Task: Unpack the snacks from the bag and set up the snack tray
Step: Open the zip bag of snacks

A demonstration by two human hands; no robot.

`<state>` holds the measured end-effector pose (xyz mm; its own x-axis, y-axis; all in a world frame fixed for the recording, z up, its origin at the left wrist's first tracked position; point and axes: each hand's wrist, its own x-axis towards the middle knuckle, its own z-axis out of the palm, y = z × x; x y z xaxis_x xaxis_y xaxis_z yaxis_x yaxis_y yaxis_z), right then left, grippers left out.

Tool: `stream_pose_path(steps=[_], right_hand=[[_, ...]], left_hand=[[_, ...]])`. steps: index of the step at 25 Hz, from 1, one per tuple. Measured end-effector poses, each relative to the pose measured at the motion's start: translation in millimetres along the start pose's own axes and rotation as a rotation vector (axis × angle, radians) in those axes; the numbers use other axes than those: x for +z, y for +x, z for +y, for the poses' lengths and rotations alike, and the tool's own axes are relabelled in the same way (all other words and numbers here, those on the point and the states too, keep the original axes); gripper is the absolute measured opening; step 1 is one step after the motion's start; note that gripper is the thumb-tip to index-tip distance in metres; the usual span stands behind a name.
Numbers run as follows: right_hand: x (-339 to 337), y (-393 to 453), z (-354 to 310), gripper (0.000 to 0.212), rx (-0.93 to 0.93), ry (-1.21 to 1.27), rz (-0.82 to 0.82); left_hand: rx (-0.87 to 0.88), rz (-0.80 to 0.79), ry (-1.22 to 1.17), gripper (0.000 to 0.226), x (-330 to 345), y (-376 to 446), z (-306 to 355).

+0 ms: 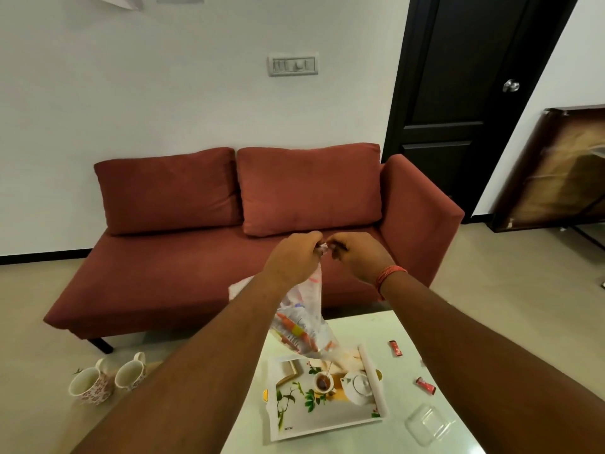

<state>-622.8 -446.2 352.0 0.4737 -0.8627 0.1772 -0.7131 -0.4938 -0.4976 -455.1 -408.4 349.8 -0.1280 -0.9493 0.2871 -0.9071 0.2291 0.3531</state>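
Note:
A clear plastic bag point(302, 326) full of colourful snack packets hangs in the air above the tray. My left hand point(293, 258) grips its gathered top. My right hand point(357, 255) pinches the same knotted top from the right side. Below the bag lies a white printed tray point(327, 417) with a teapot-and-flowers picture, on the pale table point(409, 342). Two small red snack sachets lie on the table, one point(395, 348) right of the tray's far end and another point(425, 385) nearer me.
A clear plastic container point(429, 424) sits on the table near the front right. Two floral mugs point(108, 380) lie on the floor at the left. A red sofa point(245, 244) stands behind the table, with a dark door point(465, 93) to its right.

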Motion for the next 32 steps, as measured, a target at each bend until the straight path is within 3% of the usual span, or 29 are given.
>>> stream_pose_path(steps=[6, 11, 14, 16, 18, 21, 25, 32], right_hand=[[0.7, 9.5, 2.8, 0.014, 0.000, 0.057, 0.083], [14.1, 18.0, -8.3, 0.013, 0.044, 0.227, 0.201], [21.4, 14.2, -13.8, 0.043, -0.033, 0.338, 0.060], [25.8, 12.0, -15.2, 0.069, -0.063, 0.266, -0.008], [31.4, 12.3, -19.1, 0.077, -0.058, 0.162, 0.025], [39.6, 16.9, -28.5, 0.063, -0.058, 0.102, 0.091], [30.4, 29.3, -29.4, 0.024, -0.043, 0.091, 0.088], [30.8, 27.3, -32.8, 0.023, -0.051, 0.212, 0.062]], left_hand=[[0.052, -0.033, 0.009, 0.022, -8.4, 14.9, -8.4], [-0.077, -0.109, -0.211, 0.012, -19.5, 19.6, -23.9], [-0.182, -0.133, -0.362, 0.011, -28.1, 18.5, -31.9], [-0.201, -0.129, -0.398, 0.012, -32.6, 16.9, -34.2], [-0.174, -0.133, -0.399, 0.012, -33.7, 17.1, -32.6], [-0.129, -0.145, -0.370, 0.011, -33.0, 21.4, -28.9], [-0.054, -0.121, -0.289, 0.013, -35.6, 19.5, -38.8], [0.011, 0.019, -0.157, 0.011, -30.8, 12.2, -45.8]])
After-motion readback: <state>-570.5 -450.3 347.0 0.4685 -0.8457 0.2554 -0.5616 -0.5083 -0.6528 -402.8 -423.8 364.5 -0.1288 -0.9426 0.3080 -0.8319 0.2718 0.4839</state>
